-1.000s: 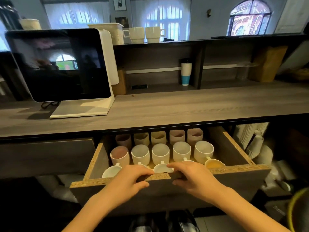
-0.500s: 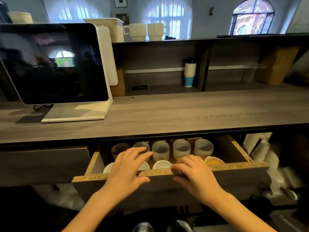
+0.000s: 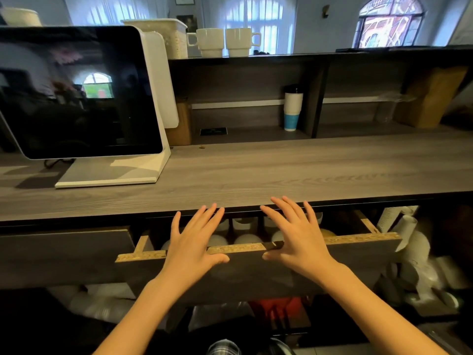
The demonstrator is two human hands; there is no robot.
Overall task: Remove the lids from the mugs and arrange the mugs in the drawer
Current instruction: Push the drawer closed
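Observation:
The wooden drawer [image 3: 358,238] under the counter stands only a little way out. Inside it, several pale mugs [image 3: 247,238] show in the narrow gap, most of them hidden by the counter edge and my hands. My left hand [image 3: 194,242] lies flat over the drawer's front edge, fingers spread, holding nothing. My right hand [image 3: 297,234] rests the same way to its right, palm on the front panel, fingers reaching toward the counter edge. No lids are visible.
A grey wood counter [image 3: 256,175] carries a white screen terminal [image 3: 82,98] at the left. Two white mugs [image 3: 225,42] stand on the top shelf, a stack of paper cups [image 3: 293,108] in a cubby. More paper cups [image 3: 409,242] sit right of the drawer.
The drawer has slid inward from wide open to nearly closed. Both hands went from gripping its front edge to lying flat on it with fingers spread.

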